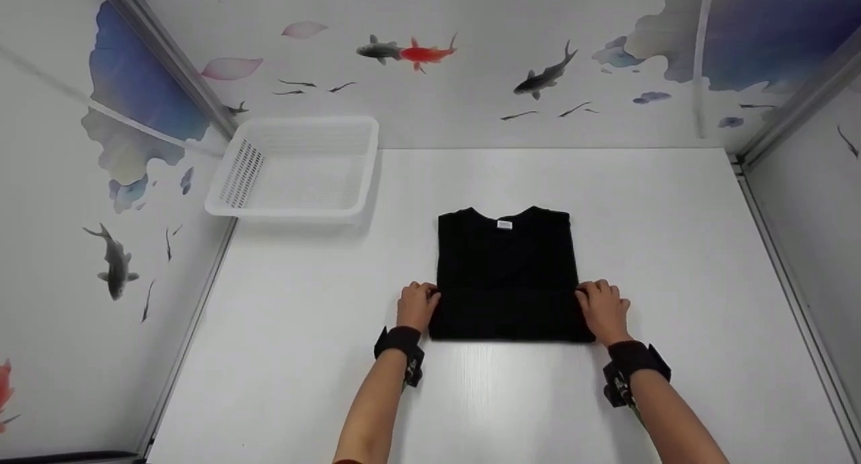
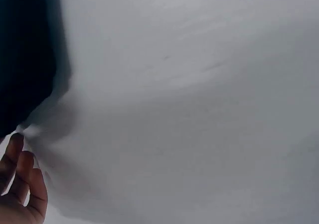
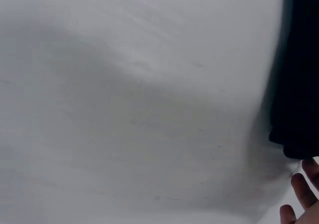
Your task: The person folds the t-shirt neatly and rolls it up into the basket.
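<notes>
A black T-shirt (image 1: 506,262) lies folded on the white table, its sleeves out of sight and its neckline with a white label facing away from me. Its lower part is turned up, making a crosswise edge at mid-height. My left hand (image 1: 417,305) pinches the left end of that edge; in the left wrist view the fingers (image 2: 24,176) are bent beside the dark cloth (image 2: 25,55). At the opposite end, my right hand (image 1: 604,309) pinches the cloth too. The right wrist view shows fingertips (image 3: 301,186) just below the shirt's side; the thumb is hidden there.
A white plastic basket (image 1: 303,212) with slotted sides stands at the table's back left corner. Panels printed with fish (image 1: 430,52) rise along the back and both sides of the white table (image 1: 672,235). Each wrist wears a black strap (image 1: 635,360) with a device.
</notes>
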The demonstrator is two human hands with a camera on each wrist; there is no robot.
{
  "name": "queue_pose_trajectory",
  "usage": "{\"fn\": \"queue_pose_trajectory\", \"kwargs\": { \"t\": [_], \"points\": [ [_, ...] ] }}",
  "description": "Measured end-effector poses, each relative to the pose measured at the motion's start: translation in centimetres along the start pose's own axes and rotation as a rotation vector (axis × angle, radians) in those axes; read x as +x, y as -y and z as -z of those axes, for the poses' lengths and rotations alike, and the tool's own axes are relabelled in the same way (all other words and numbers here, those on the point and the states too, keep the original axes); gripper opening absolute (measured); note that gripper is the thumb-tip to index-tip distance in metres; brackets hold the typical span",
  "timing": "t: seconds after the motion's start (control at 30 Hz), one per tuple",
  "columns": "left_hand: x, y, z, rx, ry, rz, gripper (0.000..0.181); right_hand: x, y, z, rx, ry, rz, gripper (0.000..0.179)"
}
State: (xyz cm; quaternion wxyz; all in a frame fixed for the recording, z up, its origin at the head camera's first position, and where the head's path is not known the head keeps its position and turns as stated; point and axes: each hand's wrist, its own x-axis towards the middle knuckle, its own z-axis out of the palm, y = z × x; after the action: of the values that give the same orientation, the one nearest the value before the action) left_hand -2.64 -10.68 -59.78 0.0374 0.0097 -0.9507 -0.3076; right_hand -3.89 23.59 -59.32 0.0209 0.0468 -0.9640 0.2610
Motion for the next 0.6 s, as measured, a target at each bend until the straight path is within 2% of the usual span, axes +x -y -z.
{"fn": "queue_pose_trajectory", "kwargs": {
  "t": [0.13, 0.27, 0.33, 0.4, 0.5, 0.6],
  "points": [
    [-0.1, -0.4, -0.1, 0.074, -0.042, 0.023, 0.018, 0.0, 0.1, 0.0, -0.021, 0.001, 0.002, 0.022],
    [-0.6, -0.7, 0.2, 0.042, -0.105, -0.011, 0.019, -0.4, 0.3, 0.5, 0.002, -0.044, 0.024, 0.022],
    [-1.1, -0.6, 0.4, 0.024, -0.14, -0.069, 0.018, -0.9, 0.3, 0.8, 0.015, -0.091, 0.06, 0.022],
    [-1.8, -0.4, 0.7, 0.015, -0.176, -0.155, 0.016, -1.8, 0.3, 1.0, 0.015, -0.154, 0.126, 0.021],
    [-3.2, 0.1, 1.1, 0.038, -0.214, -0.3, 0.014, -3.5, 0.0, 0.9, -0.009, -0.258, 0.269, 0.021],
    [-4.6, 0.8, 1.2, 0.079, -0.221, -0.427, 0.016, -5.2, -0.6, 0.7, -0.05, -0.331, 0.412, 0.028]
  ]
}}
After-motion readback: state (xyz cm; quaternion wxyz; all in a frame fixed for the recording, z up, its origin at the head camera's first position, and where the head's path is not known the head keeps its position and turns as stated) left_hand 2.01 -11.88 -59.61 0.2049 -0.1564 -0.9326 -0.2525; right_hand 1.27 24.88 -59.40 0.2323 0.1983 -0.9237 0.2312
